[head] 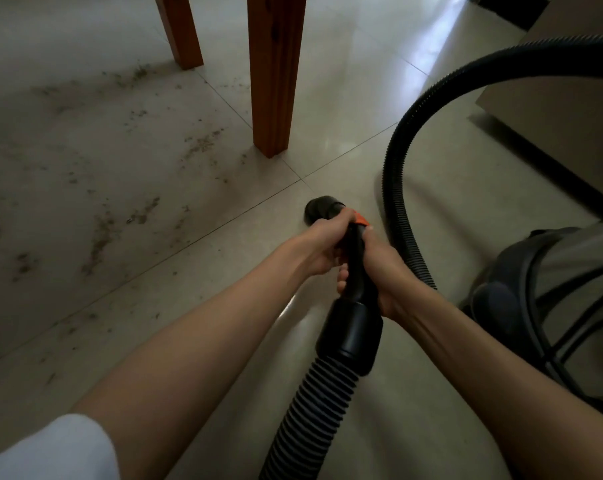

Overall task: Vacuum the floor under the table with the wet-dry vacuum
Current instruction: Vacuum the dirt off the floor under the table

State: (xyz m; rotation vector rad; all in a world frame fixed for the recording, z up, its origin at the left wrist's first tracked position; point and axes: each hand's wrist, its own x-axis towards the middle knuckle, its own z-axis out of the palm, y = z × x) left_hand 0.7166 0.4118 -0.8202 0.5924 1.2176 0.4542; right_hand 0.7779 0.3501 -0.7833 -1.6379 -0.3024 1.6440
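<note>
Black plastic vacuum wand (357, 261) is gripped by both hands: the left hand (322, 244) curls round it near the orange collar (360, 219), the right hand (384, 268) wraps it just behind. Its nozzle (319, 207) sits low over the tiled floor (120, 237), near the closer wooden table leg (275, 74). Dirt specks (99, 233) lie scattered left of the nozzle. The ribbed hose (397, 188) loops to the vacuum canister (552, 299) at right.

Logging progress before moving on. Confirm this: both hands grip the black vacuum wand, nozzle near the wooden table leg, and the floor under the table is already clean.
Not clean. The head view shows dirt scattered over the tiles under the table. The rest holds: left hand and right hand grip the wand, nozzle near the table leg.
</note>
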